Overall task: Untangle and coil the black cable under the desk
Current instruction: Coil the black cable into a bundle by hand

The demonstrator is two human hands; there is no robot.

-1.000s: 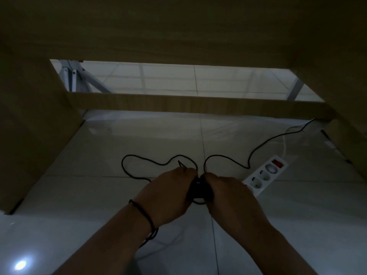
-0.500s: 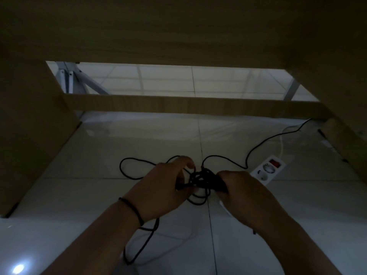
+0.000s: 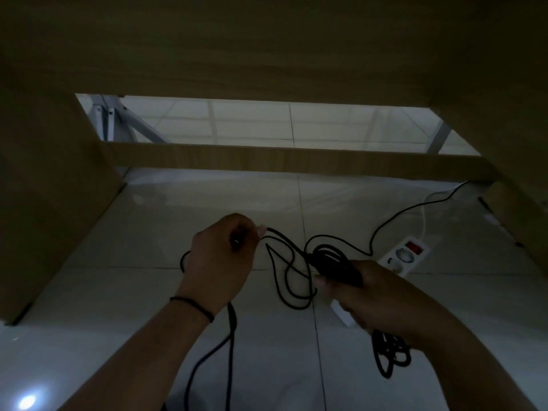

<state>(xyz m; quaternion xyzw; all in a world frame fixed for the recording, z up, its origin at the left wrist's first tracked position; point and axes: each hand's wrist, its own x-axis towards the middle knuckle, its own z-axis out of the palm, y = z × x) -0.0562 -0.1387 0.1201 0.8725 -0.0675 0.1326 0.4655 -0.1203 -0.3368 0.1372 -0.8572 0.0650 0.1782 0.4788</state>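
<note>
A thin black cable (image 3: 292,271) hangs in loose loops between my two hands, above the pale tiled floor under the desk. My left hand (image 3: 222,262) is closed on one strand, pinching it at thumb and forefinger, with more cable trailing down below the wrist. My right hand (image 3: 364,295) grips a bunched bundle of the cable, and several loops dangle beneath it. One strand runs from the bundle away to the back right corner under the desk.
A white power strip (image 3: 404,255) with a red switch lies on the floor just behind my right hand. Wooden desk panels (image 3: 44,188) wall in both sides, a crossbar (image 3: 267,158) spans the back, and the desktop is overhead.
My hands have drawn apart, the left up and leftward, the right down and rightward. The tight knot of cable between them has opened into loose hanging loops.
</note>
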